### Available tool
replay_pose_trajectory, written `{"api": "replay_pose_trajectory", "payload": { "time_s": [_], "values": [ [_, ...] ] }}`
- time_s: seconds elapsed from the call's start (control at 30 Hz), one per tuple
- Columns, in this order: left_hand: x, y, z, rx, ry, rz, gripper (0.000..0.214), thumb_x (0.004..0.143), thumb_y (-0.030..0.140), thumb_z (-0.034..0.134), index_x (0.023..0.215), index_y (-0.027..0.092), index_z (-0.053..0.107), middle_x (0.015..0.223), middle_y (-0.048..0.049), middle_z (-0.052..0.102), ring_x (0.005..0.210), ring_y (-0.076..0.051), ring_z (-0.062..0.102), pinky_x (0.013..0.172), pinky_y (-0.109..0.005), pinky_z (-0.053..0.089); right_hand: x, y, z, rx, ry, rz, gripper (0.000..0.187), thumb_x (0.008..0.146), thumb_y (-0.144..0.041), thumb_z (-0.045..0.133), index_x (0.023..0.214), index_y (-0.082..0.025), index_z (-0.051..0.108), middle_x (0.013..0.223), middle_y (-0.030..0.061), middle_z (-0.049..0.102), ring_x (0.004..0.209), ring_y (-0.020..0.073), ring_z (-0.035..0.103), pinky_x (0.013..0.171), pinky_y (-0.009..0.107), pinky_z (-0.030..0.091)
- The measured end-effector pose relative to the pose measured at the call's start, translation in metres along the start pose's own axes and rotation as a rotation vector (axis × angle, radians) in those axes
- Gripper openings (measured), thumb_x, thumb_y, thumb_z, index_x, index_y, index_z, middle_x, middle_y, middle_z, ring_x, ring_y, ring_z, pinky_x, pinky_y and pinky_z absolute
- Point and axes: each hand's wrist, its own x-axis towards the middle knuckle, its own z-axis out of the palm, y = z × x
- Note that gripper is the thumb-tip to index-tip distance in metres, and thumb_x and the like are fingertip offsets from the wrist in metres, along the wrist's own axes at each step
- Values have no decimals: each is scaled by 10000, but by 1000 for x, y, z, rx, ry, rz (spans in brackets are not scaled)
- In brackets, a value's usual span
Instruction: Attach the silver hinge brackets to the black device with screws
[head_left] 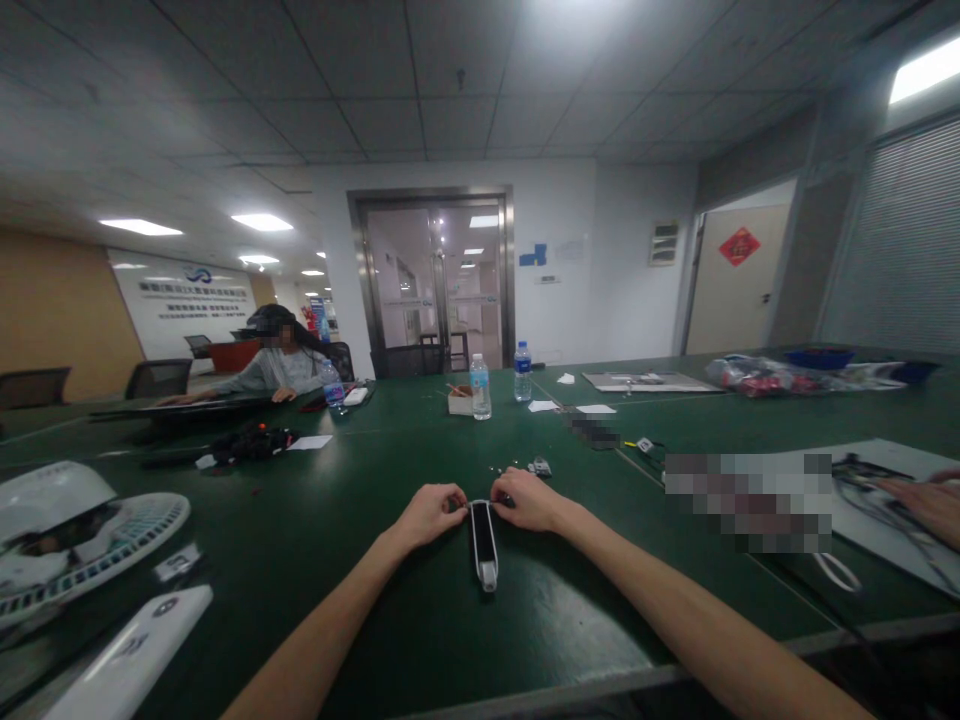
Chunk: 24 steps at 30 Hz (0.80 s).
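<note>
A slim black-and-silver remote-like device [484,543] lies lengthwise on the green table [360,590] in front of me. My left hand [431,513] pinches its far end from the left, fingers curled. My right hand [527,500] pinches the same far end from the right, fingers closed. What sits between the fingertips is too small to make out. A few tiny loose parts [501,469] and a small dark piece [540,466] lie just beyond my hands.
A white fan housing [75,535] and a white flat casing [131,655] lie at the near left. Water bottles [480,386] and a small box [459,400] stand mid-table. A seated person [281,365] is far left; another person's hand [926,500] rests on a sheet at right.
</note>
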Motion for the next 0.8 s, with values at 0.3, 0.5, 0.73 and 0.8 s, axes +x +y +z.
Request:
{"api": "replay_pose_trajectory", "payload": {
  "time_s": [0.3, 0.5, 0.73, 0.8],
  "values": [
    [1, -2, 2, -9, -2, 2, 238, 823, 340, 539, 945, 175, 659, 837, -10, 657, 675, -136, 545, 601, -221, 396, -1, -2, -2, 11, -10, 9, 143, 822, -234, 541, 842, -157, 660, 823, 64, 656, 828, 190, 555, 750, 288, 394],
    [0, -2, 0, -6, -1, 8, 246, 827, 350, 534, 952, 178, 657, 851, -12, 655, 701, -143, 547, 612, -226, 396, -1, -2, -2, 24, -3, 1, 149, 829, -247, 537, 851, -159, 656, 823, 63, 651, 822, 188, 550, 744, 290, 396],
    [0, -2, 0, 0, 1, 11, 232, 828, 341, 541, 942, 179, 661, 832, -9, 648, 687, -138, 545, 604, -218, 394, -1, 2, 2, 20, -4, 2, 142, 830, -246, 540, 841, -159, 651, 816, 56, 646, 821, 182, 550, 751, 289, 396],
    [0, -1, 0, 4, 3, 13, 222, 825, 328, 543, 937, 178, 663, 810, -8, 644, 675, -136, 539, 605, -218, 392, -1, 3, 3, 10, 5, -6, 144, 831, -253, 538, 836, -160, 648, 809, 55, 648, 814, 182, 548, 743, 287, 396]
  ]
}}
